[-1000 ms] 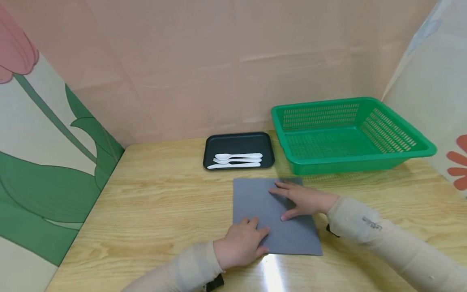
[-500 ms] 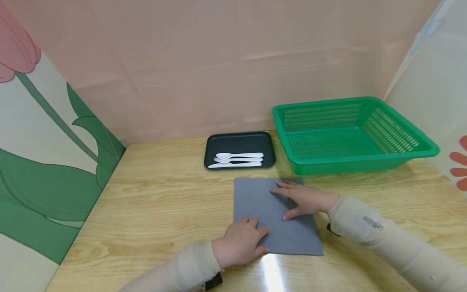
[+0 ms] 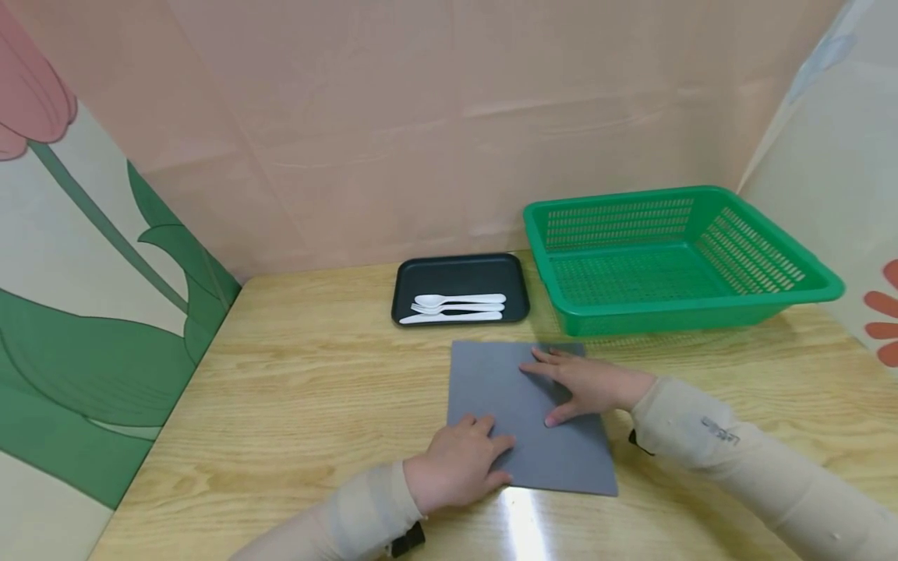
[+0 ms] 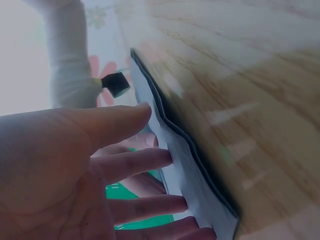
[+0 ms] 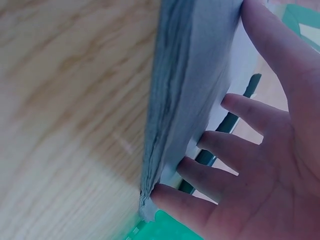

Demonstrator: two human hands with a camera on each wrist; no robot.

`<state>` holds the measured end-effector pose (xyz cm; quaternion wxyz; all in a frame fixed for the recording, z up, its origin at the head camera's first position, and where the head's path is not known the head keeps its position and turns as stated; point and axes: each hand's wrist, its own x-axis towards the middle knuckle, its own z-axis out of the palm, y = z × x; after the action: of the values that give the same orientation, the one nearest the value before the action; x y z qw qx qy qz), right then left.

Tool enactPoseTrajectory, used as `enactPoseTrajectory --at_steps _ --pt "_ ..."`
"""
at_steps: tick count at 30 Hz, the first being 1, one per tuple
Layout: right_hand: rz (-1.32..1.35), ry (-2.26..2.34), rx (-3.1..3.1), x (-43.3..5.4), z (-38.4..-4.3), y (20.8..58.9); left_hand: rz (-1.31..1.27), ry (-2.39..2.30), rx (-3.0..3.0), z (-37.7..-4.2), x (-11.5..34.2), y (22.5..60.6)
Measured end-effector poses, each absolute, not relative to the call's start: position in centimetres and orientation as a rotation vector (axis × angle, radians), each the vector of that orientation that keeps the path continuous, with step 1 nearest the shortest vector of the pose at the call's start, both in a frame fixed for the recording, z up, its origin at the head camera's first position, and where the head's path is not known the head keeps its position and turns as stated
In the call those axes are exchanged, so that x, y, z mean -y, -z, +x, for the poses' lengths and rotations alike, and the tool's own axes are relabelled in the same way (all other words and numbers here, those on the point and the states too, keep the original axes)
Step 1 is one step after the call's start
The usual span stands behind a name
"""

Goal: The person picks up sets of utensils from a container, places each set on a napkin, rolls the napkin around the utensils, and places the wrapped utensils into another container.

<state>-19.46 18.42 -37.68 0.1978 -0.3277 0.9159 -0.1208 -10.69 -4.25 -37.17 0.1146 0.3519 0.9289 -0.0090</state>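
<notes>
A grey folded cloth lies flat on the wooden table, with several layers showing along its edge in the right wrist view. My left hand rests on its near left part, fingers spread and fingertips touching the top. On the far right part rests my right hand, its fingers spread and the thumb apart from them. Both wrist views show the fingertips of the left hand and the right hand against the cloth's surface; neither hand grips it.
Behind the cloth stands a black tray bearing a white spoon, fork and knife. A green plastic basket sits at the back right. Pink sheeting hangs behind the wooden table.
My left hand has shifted slightly left, and the cloth's near edge has turned very slightly with it. The right hand stays almost where it was on the cloth.
</notes>
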Motion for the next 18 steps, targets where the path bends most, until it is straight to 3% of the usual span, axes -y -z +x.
enactPoseTrajectory --at_steps 18 --pt "-0.872 0.303 -2.613 -18.22 -18.77 37.70 0.995 0.018 -2.714 -11.14 4.62 37.39"
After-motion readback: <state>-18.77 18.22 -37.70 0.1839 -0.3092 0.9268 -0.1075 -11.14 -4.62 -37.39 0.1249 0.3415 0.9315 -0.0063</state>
